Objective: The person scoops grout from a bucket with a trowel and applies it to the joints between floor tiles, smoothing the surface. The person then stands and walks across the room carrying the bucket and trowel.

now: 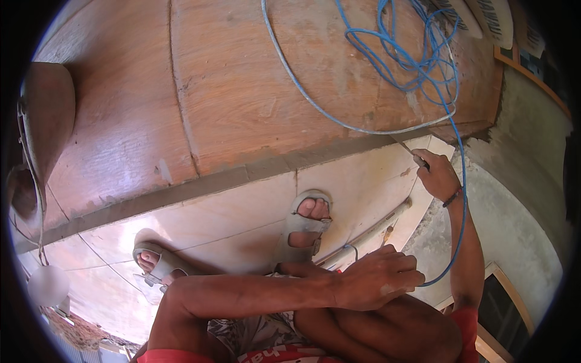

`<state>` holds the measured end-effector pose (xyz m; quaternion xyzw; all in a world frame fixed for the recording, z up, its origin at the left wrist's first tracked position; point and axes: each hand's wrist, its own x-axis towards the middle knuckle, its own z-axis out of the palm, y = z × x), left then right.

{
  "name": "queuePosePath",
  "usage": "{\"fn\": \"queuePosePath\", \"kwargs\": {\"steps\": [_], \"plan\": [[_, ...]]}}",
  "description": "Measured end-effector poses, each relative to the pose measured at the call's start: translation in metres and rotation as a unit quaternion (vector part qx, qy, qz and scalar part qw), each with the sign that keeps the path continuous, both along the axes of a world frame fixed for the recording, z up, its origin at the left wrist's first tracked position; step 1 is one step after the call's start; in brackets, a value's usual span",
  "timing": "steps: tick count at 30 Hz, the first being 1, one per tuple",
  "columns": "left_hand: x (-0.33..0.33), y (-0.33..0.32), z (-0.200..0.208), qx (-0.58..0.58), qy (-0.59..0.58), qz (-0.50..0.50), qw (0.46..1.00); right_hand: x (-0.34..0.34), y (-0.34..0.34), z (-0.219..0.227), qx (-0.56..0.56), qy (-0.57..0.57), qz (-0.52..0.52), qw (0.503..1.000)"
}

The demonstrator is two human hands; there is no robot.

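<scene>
My right hand (437, 175) is closed around the dark handle of a thin-bladed hand tool (420, 161). Its narrow blade reaches the grey mortar strip (242, 175) along the step edge; the exact kind of tool cannot be made out. Closer to my body, my left hand (381, 277) is curled shut, knuckles up, where a blue cord (464, 212) runs into it. That cord passes by my right wrist, up to a loose tangle on the brown tiles (236, 78). My sandalled feet rest on the pale tiles (254, 239).
A long pale bar (390, 219) lies on the pale tiles near the right wall (514, 199). A grey-white cord (302, 91) curves over the brown tiles. At far left stands a dusty curved container (51, 103) with a cable beside it. Sacks (493, 21) sit at top right.
</scene>
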<state>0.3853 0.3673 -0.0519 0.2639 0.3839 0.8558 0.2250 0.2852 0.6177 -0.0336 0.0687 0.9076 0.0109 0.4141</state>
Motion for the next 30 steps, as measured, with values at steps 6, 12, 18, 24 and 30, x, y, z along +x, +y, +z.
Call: {"fn": "queuePosePath", "kwargs": {"steps": [6,12,18,24,30], "plan": [[0.000,0.003,0.000,-0.006,0.016,-0.005,1.000,-0.007,0.001,-0.015,-0.012,-0.031,0.043,0.999],[0.002,0.004,0.000,-0.006,0.018,-0.010,1.000,-0.007,-0.030,-0.014,-0.016,-0.062,0.058,0.996],[0.002,0.001,0.000,-0.005,0.021,-0.011,1.000,-0.004,-0.058,-0.015,-0.010,-0.086,0.091,0.992],[0.002,-0.001,0.001,-0.005,0.023,-0.004,1.000,0.000,-0.083,-0.016,-0.048,-0.106,0.100,0.988],[0.004,-0.002,0.000,0.001,0.024,0.008,1.000,0.019,-0.120,0.006,-0.090,-0.101,0.116,0.984]]}}
